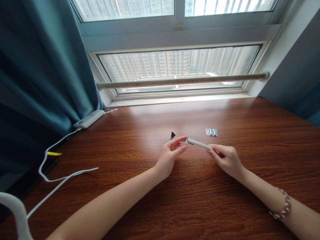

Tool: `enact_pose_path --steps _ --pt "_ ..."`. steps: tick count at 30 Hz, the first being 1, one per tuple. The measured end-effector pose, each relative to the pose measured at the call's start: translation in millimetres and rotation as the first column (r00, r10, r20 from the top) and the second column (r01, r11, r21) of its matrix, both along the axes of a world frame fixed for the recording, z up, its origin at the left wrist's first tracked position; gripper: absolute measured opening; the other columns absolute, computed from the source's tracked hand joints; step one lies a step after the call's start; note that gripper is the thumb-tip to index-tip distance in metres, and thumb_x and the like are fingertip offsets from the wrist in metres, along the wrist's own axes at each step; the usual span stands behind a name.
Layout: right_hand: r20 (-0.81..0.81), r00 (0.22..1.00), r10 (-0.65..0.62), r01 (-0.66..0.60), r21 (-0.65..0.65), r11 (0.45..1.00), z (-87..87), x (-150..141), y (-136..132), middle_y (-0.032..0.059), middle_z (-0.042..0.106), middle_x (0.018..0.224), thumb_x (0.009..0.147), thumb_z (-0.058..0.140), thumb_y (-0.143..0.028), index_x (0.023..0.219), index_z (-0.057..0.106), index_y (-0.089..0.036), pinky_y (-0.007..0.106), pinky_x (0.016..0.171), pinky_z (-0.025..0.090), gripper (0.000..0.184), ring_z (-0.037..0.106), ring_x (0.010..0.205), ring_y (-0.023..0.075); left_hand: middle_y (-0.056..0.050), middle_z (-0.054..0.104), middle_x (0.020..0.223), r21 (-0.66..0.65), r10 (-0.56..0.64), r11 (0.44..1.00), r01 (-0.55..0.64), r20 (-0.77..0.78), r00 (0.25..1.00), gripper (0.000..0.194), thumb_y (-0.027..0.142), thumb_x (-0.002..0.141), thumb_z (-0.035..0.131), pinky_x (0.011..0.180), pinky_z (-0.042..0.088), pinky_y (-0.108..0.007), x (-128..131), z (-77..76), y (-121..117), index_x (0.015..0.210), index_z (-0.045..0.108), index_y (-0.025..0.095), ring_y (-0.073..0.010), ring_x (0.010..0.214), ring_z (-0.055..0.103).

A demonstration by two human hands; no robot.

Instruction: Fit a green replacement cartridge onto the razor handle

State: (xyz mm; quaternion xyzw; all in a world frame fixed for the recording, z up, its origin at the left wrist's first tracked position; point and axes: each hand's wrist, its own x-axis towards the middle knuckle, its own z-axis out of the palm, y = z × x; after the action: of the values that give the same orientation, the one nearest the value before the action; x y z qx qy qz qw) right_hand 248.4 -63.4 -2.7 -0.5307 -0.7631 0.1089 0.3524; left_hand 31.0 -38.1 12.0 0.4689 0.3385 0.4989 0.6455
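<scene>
Between thumb and fingertips my left hand (pixel 170 155) pinches a small razor cartridge (pixel 186 141), seen edge-on with a teal strip. My right hand (pixel 227 160) is closed round the lower end of a white toothbrush (pixel 200 144), its bristled head pointing left. That head is right beside the cartridge; whether they touch I cannot tell. Past my left fingers lies a small dark and silvery object (pixel 172 135), partly hidden, its kind unclear. Farther right on the table rests a clear pack of razor cartridges (pixel 211 132), with two green-and-silver cartridges showing.
The brown wooden table (pixel 140 200) reaches to the window sill. A white power strip (pixel 89 119) sits at the back left by a blue curtain (pixel 60 66). Its white cable (pixel 60 180) loops over the left side. A white curved stand (pixel 15 210) occupies the near left corner.
</scene>
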Motion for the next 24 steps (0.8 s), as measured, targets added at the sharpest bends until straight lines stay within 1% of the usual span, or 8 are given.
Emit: enact_pose_path --steps 2,6,11,15,16,19,21,24 --pt "0.009 1.0 0.024 -0.024 0.0 1.0 0.0 -0.2 -0.1 -0.0016 0.056 0.059 0.082 0.048 -0.036 0.085 0.065 -0.018 0.02 0.053 0.032 0.024 0.045 0.049 0.0079 -0.003 0.06 0.085 -0.004 0.01 1.0 -0.01 0.004 1.0 0.032 0.02 0.064 0.068 0.07 0.037 -0.021 0.6 0.1 0.3 0.096 0.065 0.021 -0.0108 0.078 0.047" --pt "0.008 0.998 -0.056 0.056 -0.003 0.998 -1.5 -0.1 0.2 -0.0024 0.052 0.053 0.082 0.048 -0.037 0.081 0.065 -0.018 0.02 0.05 0.03 0.025 0.043 0.047 0.008 -0.002 0.06 0.082 -0.003 0.005 1.0 -0.005 -0.007 1.0 0.032 0.018 0.062 0.07 0.071 0.037 -0.021 1.0 0.5 0.3 0.094 0.065 0.021 -0.0098 0.076 0.048" --pt "-0.017 0.998 0.058 -0.059 -0.03 0.998 -1.3 -0.8 0.2 -0.0021 0.056 0.061 0.082 0.049 -0.034 0.085 0.064 -0.018 0.019 0.054 0.032 0.022 0.045 0.05 0.0073 -0.002 0.06 0.09 0.031 0.005 1.0 -0.006 0.008 1.0 0.033 0.015 0.062 0.069 0.071 0.038 -0.021 1.3 0.2 -0.3 0.095 0.063 0.021 -0.0093 0.076 0.049" --pt "-0.034 0.999 -0.042 0.039 -0.072 0.997 -0.6 0.2 1.1 -0.0034 0.048 0.052 0.083 0.047 -0.037 0.079 0.064 -0.018 0.02 0.049 0.029 0.025 0.041 0.047 0.0073 -0.004 0.06 0.096 0.04 -0.005 0.999 0.004 0.024 1.0 0.035 0.014 0.062 0.07 0.071 0.04 -0.022 1.6 -0.5 -0.5 0.095 0.062 0.02 -0.0094 0.077 0.05" --pt "-0.044 0.998 -0.043 0.04 -0.069 0.997 -0.7 0.6 1.2 -0.0035 0.048 0.052 0.082 0.047 -0.037 0.08 0.064 -0.018 0.02 0.049 0.029 0.025 0.04 0.046 0.0072 -0.004 0.06 0.096 0.036 -0.007 0.999 0.006 0.029 1.0 0.035 0.014 0.062 0.07 0.071 0.041 -0.022 1.6 -0.7 -0.4 0.095 0.062 0.019 -0.0095 0.076 0.051" --pt "-0.057 0.997 0.048 -0.051 -0.047 0.998 -1.1 1.0 0.9 -0.0029 0.052 0.055 0.081 0.049 -0.036 0.084 0.064 -0.017 0.019 0.049 0.031 0.025 0.041 0.047 0.0068 -0.004 0.061 0.095 0.021 -0.009 1.0 0.007 0.058 0.998 0.035 0.013 0.061 0.07 0.073 0.042 -0.023 1.7 -1.1 -0.4 0.095 0.062 0.019 -0.0099 0.076 0.053" --pt "-0.042 0.996 0.072 -0.074 -0.037 0.997 -1.3 0.7 0.6 -0.0026 0.053 0.057 0.081 0.049 -0.035 0.086 0.065 -0.017 0.019 0.051 0.032 0.024 0.042 0.048 0.0068 -0.004 0.062 0.094 0.015 -0.013 1.0 0.012 0.081 0.997 0.034 0.012 0.062 0.069 0.075 0.043 -0.025 1.8 -0.9 -0.7 0.094 0.062 0.019 -0.0109 0.078 0.055" --pt "-0.024 1.0 0.012 -0.013 -0.041 0.999 -1.2 0.2 0.8 -0.0033 0.052 0.055 0.082 0.048 -0.035 0.084 0.065 -0.018 0.019 0.05 0.031 0.024 0.042 0.047 0.0068 -0.004 0.063 0.09 0.012 -0.024 1.0 0.023 0.094 0.995 0.032 0.012 0.062 0.069 0.078 0.044 -0.027 1.8 0.1 -1.3 0.093 0.062 0.018 -0.0127 0.08 0.057"
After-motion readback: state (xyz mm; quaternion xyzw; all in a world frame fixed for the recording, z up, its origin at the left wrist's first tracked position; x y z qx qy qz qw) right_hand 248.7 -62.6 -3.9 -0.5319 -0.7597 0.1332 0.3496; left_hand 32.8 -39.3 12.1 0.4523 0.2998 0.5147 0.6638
